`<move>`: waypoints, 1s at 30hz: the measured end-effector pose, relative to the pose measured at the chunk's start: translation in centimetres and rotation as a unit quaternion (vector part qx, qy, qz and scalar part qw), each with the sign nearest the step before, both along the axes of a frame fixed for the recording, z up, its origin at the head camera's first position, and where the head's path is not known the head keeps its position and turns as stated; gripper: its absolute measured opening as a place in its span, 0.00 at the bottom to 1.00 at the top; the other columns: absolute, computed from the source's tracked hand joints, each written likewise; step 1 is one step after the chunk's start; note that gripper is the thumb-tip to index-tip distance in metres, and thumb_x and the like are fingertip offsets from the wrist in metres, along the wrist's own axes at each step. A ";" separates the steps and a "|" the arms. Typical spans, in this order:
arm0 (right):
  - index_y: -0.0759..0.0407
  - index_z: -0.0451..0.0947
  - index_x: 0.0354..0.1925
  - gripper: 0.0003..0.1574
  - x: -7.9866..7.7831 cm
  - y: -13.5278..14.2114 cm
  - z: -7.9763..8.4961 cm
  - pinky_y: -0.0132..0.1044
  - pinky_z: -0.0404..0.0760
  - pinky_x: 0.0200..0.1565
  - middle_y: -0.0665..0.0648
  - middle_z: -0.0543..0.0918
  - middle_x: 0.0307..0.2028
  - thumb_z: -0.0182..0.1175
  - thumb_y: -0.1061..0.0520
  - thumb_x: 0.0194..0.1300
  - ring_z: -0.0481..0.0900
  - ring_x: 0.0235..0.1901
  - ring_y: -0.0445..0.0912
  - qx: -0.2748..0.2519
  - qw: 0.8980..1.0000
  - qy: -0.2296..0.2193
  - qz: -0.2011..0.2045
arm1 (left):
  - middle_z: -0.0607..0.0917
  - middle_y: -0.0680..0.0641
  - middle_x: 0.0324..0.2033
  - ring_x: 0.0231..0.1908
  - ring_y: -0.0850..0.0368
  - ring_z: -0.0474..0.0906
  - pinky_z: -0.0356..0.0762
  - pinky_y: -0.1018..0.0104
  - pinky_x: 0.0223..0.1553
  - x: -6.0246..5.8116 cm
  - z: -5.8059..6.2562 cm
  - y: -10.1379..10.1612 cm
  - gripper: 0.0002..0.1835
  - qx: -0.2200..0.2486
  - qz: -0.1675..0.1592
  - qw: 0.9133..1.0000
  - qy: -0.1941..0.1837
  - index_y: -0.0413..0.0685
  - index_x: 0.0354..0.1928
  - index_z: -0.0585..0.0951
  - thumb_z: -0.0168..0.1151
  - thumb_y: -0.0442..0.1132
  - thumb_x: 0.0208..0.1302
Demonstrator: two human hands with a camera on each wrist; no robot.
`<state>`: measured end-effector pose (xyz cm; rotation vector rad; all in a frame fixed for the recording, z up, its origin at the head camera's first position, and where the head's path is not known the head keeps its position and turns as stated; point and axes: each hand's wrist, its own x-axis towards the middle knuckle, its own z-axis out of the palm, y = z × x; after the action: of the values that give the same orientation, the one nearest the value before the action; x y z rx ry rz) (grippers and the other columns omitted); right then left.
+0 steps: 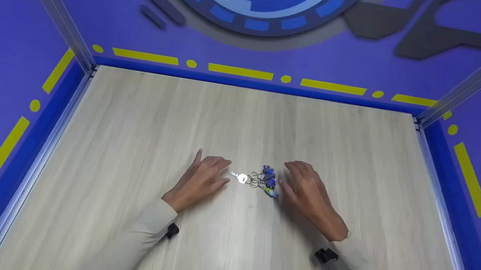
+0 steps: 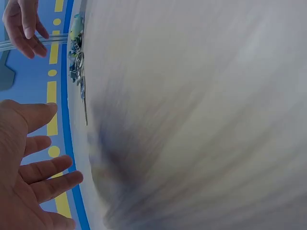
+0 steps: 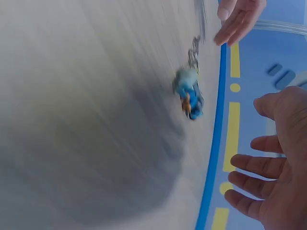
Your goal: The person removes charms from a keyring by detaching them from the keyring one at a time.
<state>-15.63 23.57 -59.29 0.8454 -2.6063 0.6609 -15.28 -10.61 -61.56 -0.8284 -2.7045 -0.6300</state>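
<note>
keyring point(image 1: 254, 180), charms point(image 1: 271, 184) attached, on blue-walled table point(image 1: 223, 247) between left hand point(image 1: 200, 177) and right hand point(image 1: 309, 191); each grip wide.

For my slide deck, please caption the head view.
Left hand and right hand flank a key, rings and mostly blue charms on a wood-grain tabletop.

Left hand point(image 2: 24, 191) lower left, fingers spread, pointing right, clear of the keys point(image 2: 77, 55). Keys upper left at the table point(image 2: 216, 91) edge: charms at top, one key pointing down. Right hand point(image 2: 24, 26) top left, fingers loosely bent, near the charms. Table fills centre and right, shadow point(image 2: 120, 163) lower centre. Blue wall point(image 2: 31, 88), yellow dashes, left.
</note>
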 end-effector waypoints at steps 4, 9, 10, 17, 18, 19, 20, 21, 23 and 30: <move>0.71 0.84 0.60 0.27 -0.1 -1.0 -0.7 0.63 0.82 0.61 0.69 0.88 0.55 0.76 0.57 0.70 0.84 0.59 0.66 -0.010 1.000 0.005 0.016 | 0.89 0.42 0.55 0.60 0.43 0.85 0.69 0.21 0.68 0.2 -0.4 0.4 0.24 -0.003 -0.007 1.000 0.009 0.43 0.64 0.85 0.77 0.45 0.71; 0.71 0.85 0.58 0.25 -0.1 -1.8 -1.4 0.62 0.83 0.58 0.68 0.89 0.52 0.77 0.59 0.68 0.84 0.56 0.65 -0.019 1.000 0.003 0.021 | 0.89 0.43 0.54 0.60 0.43 0.84 0.69 0.21 0.68 0.2 -0.6 0.8 0.22 -0.001 -0.017 1.000 0.012 0.44 0.62 0.87 0.77 0.45 0.71; 0.71 0.85 0.57 0.24 -0.1 -2.0 -1.5 0.62 0.83 0.58 0.68 0.89 0.51 0.77 0.59 0.68 0.84 0.55 0.65 -0.020 1.000 0.001 0.021 | 0.89 0.43 0.54 0.60 0.43 0.84 0.69 0.21 0.68 0.1 -0.7 0.9 0.22 0.000 -0.018 1.000 0.012 0.44 0.61 0.87 0.77 0.45 0.71; 0.68 0.85 0.59 0.24 -0.1 -2.9 -2.3 0.61 0.83 0.57 0.66 0.88 0.50 0.76 0.59 0.70 0.84 0.55 0.64 -0.018 1.000 -0.005 0.014 | 0.89 0.45 0.54 0.61 0.45 0.82 0.69 0.23 0.69 0.2 -0.8 1.3 0.21 -0.001 -0.020 1.000 0.005 0.44 0.61 0.88 0.76 0.45 0.71; 0.69 0.85 0.59 0.24 -0.1 -3.1 -2.4 0.61 0.83 0.57 0.66 0.88 0.50 0.76 0.59 0.70 0.84 0.55 0.64 -0.017 1.000 -0.004 0.014 | 0.89 0.45 0.55 0.61 0.45 0.82 0.70 0.23 0.69 0.2 -0.9 1.4 0.21 -0.002 -0.022 1.000 0.004 0.43 0.61 0.88 0.76 0.45 0.72; 0.69 0.84 0.59 0.25 -0.1 -3.2 -2.4 0.61 0.84 0.57 0.66 0.88 0.50 0.76 0.59 0.69 0.84 0.54 0.64 -0.018 1.000 -0.003 0.015 | 0.89 0.45 0.55 0.61 0.45 0.82 0.70 0.24 0.69 0.3 -0.9 1.5 0.21 -0.004 -0.023 1.000 0.004 0.43 0.60 0.88 0.76 0.45 0.72; 0.69 0.84 0.59 0.25 -0.1 -3.3 -2.5 0.61 0.83 0.57 0.66 0.87 0.49 0.76 0.59 0.69 0.83 0.54 0.64 -0.019 1.000 -0.003 0.017 | 0.88 0.45 0.54 0.61 0.45 0.82 0.70 0.24 0.69 0.3 -1.0 1.6 0.21 -0.006 -0.024 1.000 0.004 0.44 0.60 0.88 0.76 0.45 0.72; 0.70 0.84 0.59 0.25 -0.1 -3.4 -2.5 0.61 0.83 0.57 0.67 0.87 0.49 0.76 0.59 0.69 0.83 0.54 0.64 -0.021 1.000 -0.002 0.020 | 0.88 0.45 0.54 0.61 0.45 0.82 0.70 0.24 0.69 0.4 -1.0 1.7 0.21 -0.008 -0.024 1.000 0.005 0.44 0.60 0.88 0.76 0.45 0.72; 0.70 0.84 0.58 0.25 -0.2 -3.6 -2.6 0.62 0.83 0.57 0.67 0.87 0.49 0.76 0.59 0.69 0.83 0.54 0.64 -0.025 0.999 0.000 0.025 | 0.88 0.45 0.54 0.61 0.45 0.82 0.70 0.24 0.69 0.5 -1.2 1.9 0.21 -0.012 -0.023 1.000 0.006 0.44 0.60 0.87 0.76 0.45 0.71; 0.69 0.86 0.57 0.23 -0.1 -4.1 -2.8 0.62 0.83 0.57 0.65 0.87 0.49 0.77 0.60 0.67 0.83 0.54 0.64 -0.032 0.999 0.004 0.036 | 0.87 0.44 0.54 0.61 0.44 0.81 0.71 0.23 0.68 0.5 -2.2 2.0 0.21 0.004 -0.031 0.999 0.019 0.44 0.59 0.87 0.76 0.46 0.70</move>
<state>-15.76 19.42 -62.11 0.9248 -2.5432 0.7566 -14.82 -8.60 -63.74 -0.9155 -2.6493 -0.6298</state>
